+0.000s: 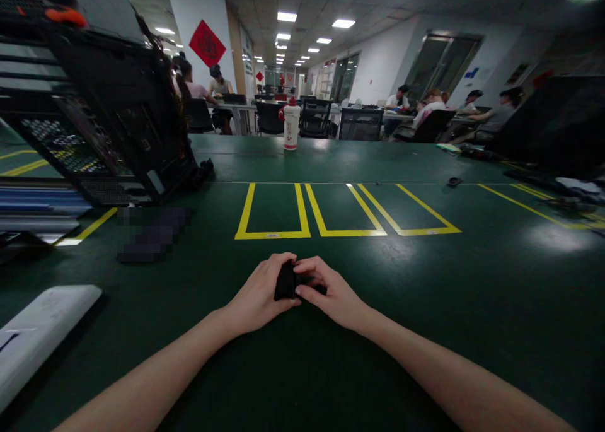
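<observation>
Both my hands meet low in the middle of the view, just above or on the green table [265, 381]. A small black object [285, 282] sits between them; its exact kind does not show. My left hand [259, 296] grips its left side, thumb below and fingers over the top. From the right, my right hand [333, 293] pinches its other end, where a darker part extends under the fingers. Beyond the hands, yellow tape outlines [347, 233] mark three open-topped boxes on the table.
An open black computer case [127, 135] stands at left, beside a blurred dark item [155, 233]. A white device [42, 337] lies at lower left. A white bottle with a red lid [291, 126] stands at the far edge. Cables [567, 198] lie at right. Several people sit farther back.
</observation>
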A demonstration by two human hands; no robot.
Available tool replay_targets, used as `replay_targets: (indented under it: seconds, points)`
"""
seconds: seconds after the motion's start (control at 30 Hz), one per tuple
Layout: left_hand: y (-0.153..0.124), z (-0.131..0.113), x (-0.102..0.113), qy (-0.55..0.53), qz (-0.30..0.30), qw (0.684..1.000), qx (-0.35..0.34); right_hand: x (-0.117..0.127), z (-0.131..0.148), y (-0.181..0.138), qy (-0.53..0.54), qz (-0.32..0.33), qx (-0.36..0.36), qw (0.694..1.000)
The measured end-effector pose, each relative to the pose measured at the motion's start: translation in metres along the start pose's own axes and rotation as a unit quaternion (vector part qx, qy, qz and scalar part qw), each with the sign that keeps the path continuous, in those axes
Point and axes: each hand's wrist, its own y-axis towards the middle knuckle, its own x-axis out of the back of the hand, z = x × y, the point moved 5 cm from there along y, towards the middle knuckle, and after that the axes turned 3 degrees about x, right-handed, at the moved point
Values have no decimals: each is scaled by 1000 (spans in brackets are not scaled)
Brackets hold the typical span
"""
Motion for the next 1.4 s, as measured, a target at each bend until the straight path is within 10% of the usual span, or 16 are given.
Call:
replay_targets:
  seconds: [1.4]
  points:
    - [-1, -3, 1, -9, 10, 1000, 0, 0, 2, 0, 0, 4, -17, 1000]
